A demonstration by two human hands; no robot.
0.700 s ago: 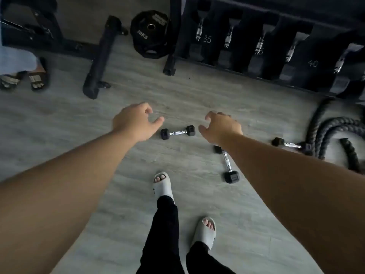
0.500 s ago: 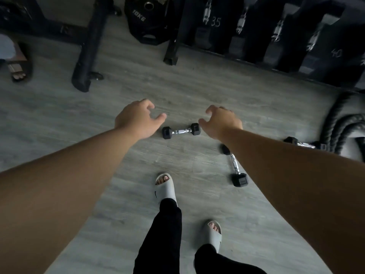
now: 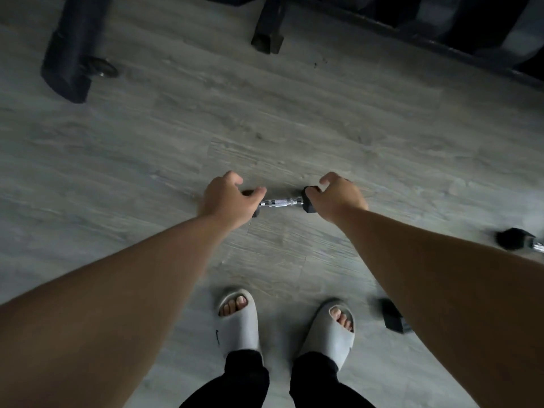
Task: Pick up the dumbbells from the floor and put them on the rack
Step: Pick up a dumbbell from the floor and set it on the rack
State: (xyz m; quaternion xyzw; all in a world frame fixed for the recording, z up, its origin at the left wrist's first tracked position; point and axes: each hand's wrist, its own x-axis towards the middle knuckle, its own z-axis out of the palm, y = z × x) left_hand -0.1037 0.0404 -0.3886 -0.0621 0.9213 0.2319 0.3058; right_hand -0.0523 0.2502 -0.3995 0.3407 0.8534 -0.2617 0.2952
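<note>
A small dumbbell (image 3: 281,201) with black hex heads and a chrome handle lies on the grey wooden floor, crosswise in front of me. My left hand (image 3: 226,200) hovers over its left head with fingers curled and apart. Over the right head, my right hand (image 3: 338,195) is also spread. Neither hand grips it. A second dumbbell (image 3: 393,319) shows one black head beside my right forearm; the rest is hidden. A third dumbbell (image 3: 516,238) lies at the right edge. Only the rack's dark base (image 3: 426,33) shows at the top right.
My two feet in pale slides (image 3: 240,322) stand just behind the dumbbell. A black bench foot (image 3: 70,48) sits at the top left and a black rack leg (image 3: 269,28) at top centre. Open floor lies between the dumbbell and the rack.
I have leaned down and forward. Both hands have dropped from above the floor to the two ends of the middle dumbbell. My feet have come side by side.
</note>
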